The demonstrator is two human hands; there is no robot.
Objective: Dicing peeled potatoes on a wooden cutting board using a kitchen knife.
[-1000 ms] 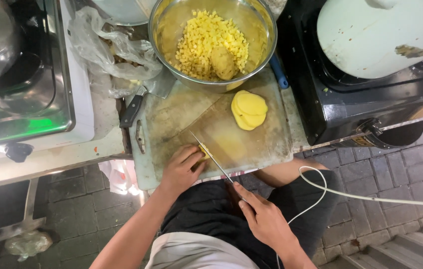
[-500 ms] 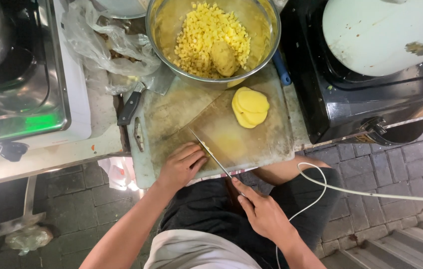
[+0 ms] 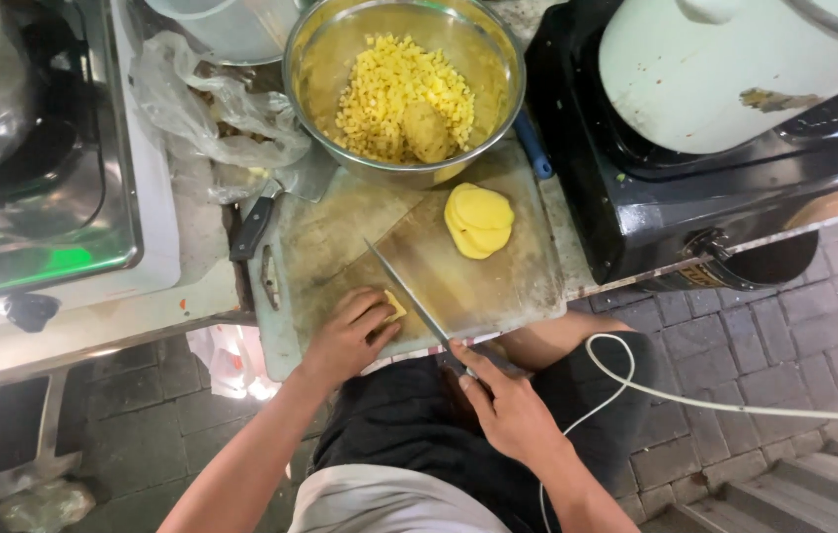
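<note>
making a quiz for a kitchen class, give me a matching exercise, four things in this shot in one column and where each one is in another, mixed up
Things
1. knife
2. stack of yellow slices
3. diced yellow pieces
4. small yellow piece

Places
A. in the metal bowl
B. under the left hand's fingertips on the cutting board
C. lying free on the board's far right part
D. held by the right hand, blade across the board

Pairs: 1-D, 2-C, 3-A, 4-B

A crumpled clear plastic bag [image 3: 204, 104] lies left of the steel bowl [image 3: 312, 59], beside the stove [image 3: 93, 197].
</note>
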